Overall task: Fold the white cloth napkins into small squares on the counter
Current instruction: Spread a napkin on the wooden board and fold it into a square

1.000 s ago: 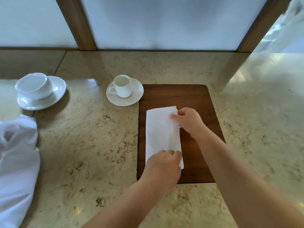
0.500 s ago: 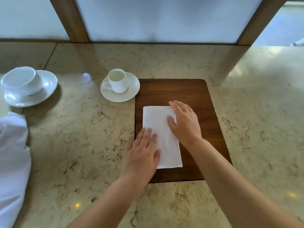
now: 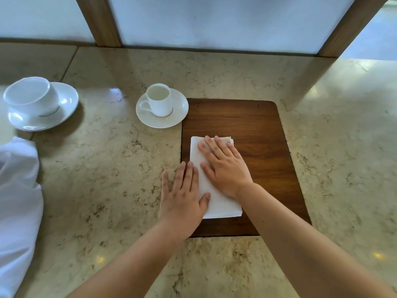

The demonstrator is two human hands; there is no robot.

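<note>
A white cloth napkin [image 3: 219, 206], folded into a narrow rectangle, lies on the left part of a brown wooden board [image 3: 257, 147]. My right hand [image 3: 224, 166] rests flat on the napkin's upper half, fingers spread and pointing up-left. My left hand [image 3: 182, 194] lies flat at the napkin's lower left edge, partly on the marble counter [image 3: 107, 179], its thumb on the cloth. Neither hand grips anything. A heap of white cloth [image 3: 17, 201] sits at the left edge of the view.
A small white cup on a saucer [image 3: 162, 108] stands just left of the board's far corner. A larger white cup on a saucer [image 3: 40, 104] is at the far left. Wooden window posts [image 3: 101, 20] rise behind the counter.
One second ago both hands pinched the napkin's right edge. They then flattened onto it. Since half a second ago my right hand slid left onto the napkin's upper half.
</note>
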